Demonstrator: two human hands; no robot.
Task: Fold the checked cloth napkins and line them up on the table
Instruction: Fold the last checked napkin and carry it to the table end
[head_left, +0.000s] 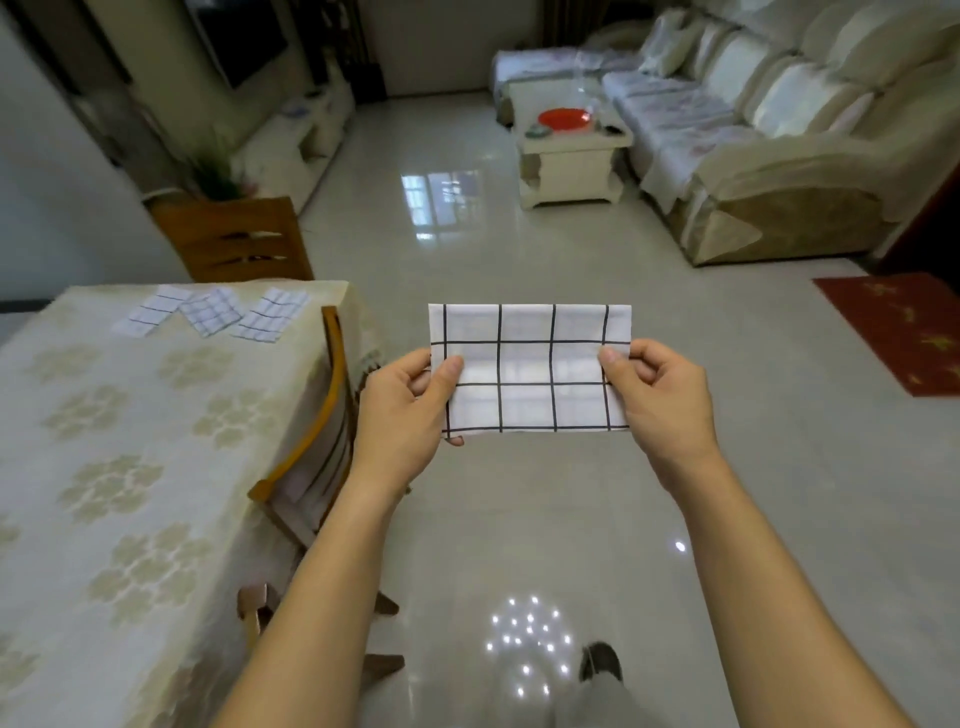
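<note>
I hold a white napkin with black checks (527, 366) stretched flat in the air over the floor, folded into a wide rectangle. My left hand (408, 408) pinches its left edge and my right hand (660, 397) pinches its right edge, thumbs on the near face. To the left stands the table (104, 467) under a cream flowered cloth. Three folded checked napkins lie near its far edge: one at the left (153, 310), one in the middle (213, 310) and one at the right (271, 314), roughly in a row and slightly askew.
A wooden chair (317, 441) is tucked against the table's right side, another (239, 239) stands behind the table. Glossy tiled floor lies ahead. Farther off are a coffee table with a red bowl (566, 120), a sofa (769, 130) and a red mat (898, 327).
</note>
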